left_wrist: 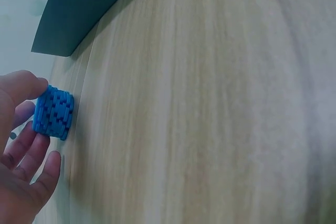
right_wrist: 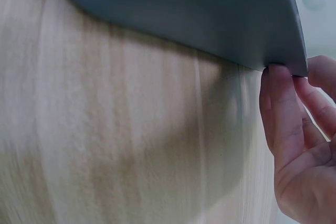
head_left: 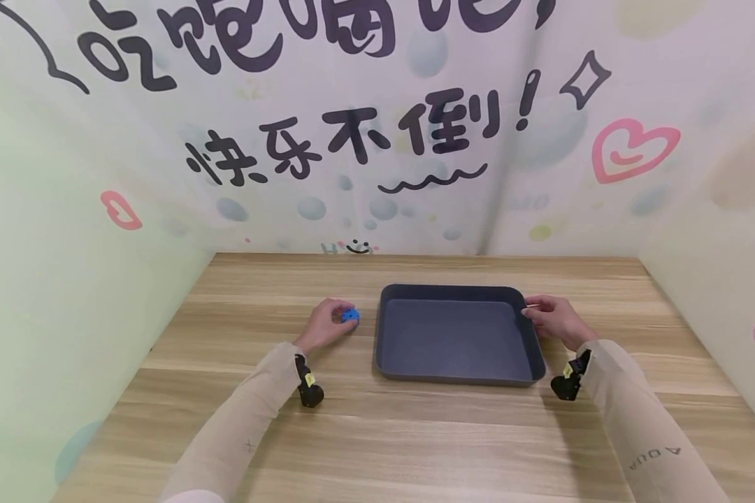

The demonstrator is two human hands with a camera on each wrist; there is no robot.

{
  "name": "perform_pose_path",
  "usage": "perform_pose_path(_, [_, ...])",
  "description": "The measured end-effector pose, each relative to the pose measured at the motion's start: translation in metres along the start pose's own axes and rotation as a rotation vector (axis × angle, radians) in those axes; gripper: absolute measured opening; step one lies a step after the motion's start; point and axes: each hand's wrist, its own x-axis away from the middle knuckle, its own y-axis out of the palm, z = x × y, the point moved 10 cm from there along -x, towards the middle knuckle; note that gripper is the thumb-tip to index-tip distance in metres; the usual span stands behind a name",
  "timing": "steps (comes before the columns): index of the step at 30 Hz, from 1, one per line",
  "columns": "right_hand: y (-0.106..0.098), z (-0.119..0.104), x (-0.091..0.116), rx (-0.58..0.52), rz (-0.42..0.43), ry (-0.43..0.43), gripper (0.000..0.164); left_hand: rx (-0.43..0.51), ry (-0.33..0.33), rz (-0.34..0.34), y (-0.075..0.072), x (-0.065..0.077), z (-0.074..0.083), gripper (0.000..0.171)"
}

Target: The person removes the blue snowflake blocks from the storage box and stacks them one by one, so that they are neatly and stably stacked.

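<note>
My left hand [head_left: 327, 325] pinches a small blue block [head_left: 350, 316] with thumb and fingers, at the left of a dark grey rectangular baking tray [head_left: 409, 377]. In the left wrist view the blue block [left_wrist: 53, 113] shows a notched surface of interlocking strips, close over the wood. The thumb lies on its upper side and fingertips are below it. My right hand [head_left: 556, 320] grips the tray's right rim near the far corner. In the right wrist view, fingers press the outside of the tray wall [right_wrist: 210, 19] and the thumb is at its rim.
The tray stands on a wood-grain table [head_left: 415, 447]. A white wall [head_left: 352, 195] with black lettering and pink hearts rises behind the table's far edge, with pale walls at both sides. Each wrist carries a small black camera [head_left: 311, 391].
</note>
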Motion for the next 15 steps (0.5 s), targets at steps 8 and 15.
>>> perform_pose_path(8, [0.0000, -0.0006, 0.0010, 0.009, -0.002, 0.008, 0.050, 0.046, 0.017, -0.028, 0.0022, 0.0020, 0.0004, 0.036])
perform_pose_path(15, [-0.0015, -0.0034, -0.0003, 0.029, -0.008, -0.006, 0.051, 0.078, 0.034, -0.042, -0.0003, 0.0024, -0.0011, 0.044])
